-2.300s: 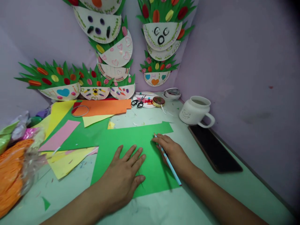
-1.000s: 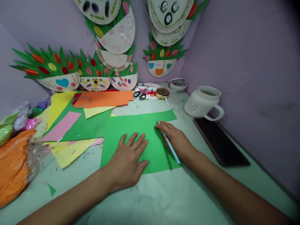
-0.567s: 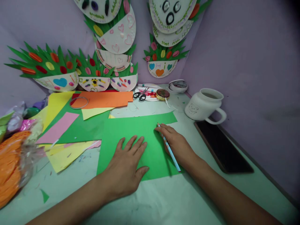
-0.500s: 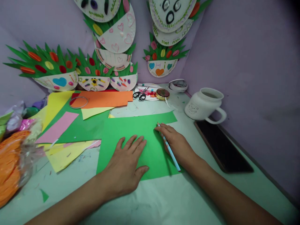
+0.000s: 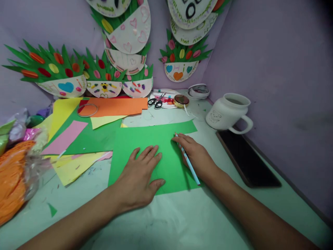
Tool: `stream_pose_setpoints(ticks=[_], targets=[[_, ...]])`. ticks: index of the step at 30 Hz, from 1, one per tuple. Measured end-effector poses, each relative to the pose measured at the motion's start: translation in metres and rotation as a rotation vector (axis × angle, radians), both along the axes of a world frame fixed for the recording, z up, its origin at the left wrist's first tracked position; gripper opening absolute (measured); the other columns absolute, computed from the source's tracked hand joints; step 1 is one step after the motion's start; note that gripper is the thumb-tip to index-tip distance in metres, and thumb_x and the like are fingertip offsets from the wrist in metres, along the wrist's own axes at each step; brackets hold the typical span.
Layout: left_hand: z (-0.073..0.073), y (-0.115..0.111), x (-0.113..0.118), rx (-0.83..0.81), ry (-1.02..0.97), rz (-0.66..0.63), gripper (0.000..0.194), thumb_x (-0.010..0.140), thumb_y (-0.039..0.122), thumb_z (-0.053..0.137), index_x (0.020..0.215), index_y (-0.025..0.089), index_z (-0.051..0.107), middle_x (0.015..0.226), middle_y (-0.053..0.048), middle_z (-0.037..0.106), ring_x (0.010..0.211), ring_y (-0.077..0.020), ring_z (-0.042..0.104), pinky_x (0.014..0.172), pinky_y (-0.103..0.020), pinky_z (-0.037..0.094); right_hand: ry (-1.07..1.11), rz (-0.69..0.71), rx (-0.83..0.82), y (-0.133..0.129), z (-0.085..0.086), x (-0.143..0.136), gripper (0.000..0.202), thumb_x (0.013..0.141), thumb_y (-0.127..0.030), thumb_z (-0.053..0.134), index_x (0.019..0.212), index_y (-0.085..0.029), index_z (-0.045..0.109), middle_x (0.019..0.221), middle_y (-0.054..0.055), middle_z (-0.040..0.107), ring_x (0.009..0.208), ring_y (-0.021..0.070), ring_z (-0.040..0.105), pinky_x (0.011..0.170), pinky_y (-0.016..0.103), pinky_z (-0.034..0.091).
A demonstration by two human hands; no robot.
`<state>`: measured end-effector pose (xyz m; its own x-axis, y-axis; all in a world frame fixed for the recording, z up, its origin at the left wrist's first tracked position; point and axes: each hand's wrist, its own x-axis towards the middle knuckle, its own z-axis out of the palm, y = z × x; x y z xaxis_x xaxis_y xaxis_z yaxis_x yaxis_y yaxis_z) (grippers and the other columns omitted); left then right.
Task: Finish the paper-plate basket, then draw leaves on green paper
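A sheet of green paper [image 5: 151, 137] lies on the table in front of me, with a strip jutting out at its upper right corner. My left hand [image 5: 142, 177] rests flat on the sheet's left and middle part, fingers spread. In my right hand [image 5: 194, 154] is a light blue pencil [image 5: 191, 166], held between thumb and fingers. Its tip points away from me, up toward the strip, and its other end lies near the sheet's lower right corner. The right hand rests on the sheet's right side. Whether the tip touches the paper I cannot tell.
To the right stand a white mug [image 5: 229, 111] and a dark phone [image 5: 247, 159]. Orange paper [image 5: 117, 106], a pink strip [image 5: 66, 137] and yellow scraps lie left. Scissors [image 5: 156, 101] and a tape roll [image 5: 199, 91] are at the back. A bag of orange material [image 5: 14, 180] sits far left.
The whole view has shifted slightly, so things on the table appear a little higher. Both hands keep nearly the same place on the green paper, and the pencil stays in the right hand.
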<state>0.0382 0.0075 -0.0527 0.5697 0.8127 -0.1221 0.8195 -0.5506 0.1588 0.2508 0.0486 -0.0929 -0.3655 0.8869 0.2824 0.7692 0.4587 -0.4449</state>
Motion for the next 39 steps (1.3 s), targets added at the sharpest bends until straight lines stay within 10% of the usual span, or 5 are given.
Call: stream_pose_setpoints(ticks=[39], targets=[[-0.0002,-0.0015,-0.0013,-0.010,-0.101,-0.001,0.060,0.081,0.044,0.052,0.134,0.016,0.041,0.148,-0.011,0.028,0.135,-0.0303,0.025,0.108,-0.055,0.016,0.044,-0.001,0.007,0.0007,-0.0012,-0.0001,0.057,0.066,0.001,0.042,0.118,-0.016,0.057,0.132,0.012,0.053,0.123,0.0252,0.046,0.102,0.045,0.036]])
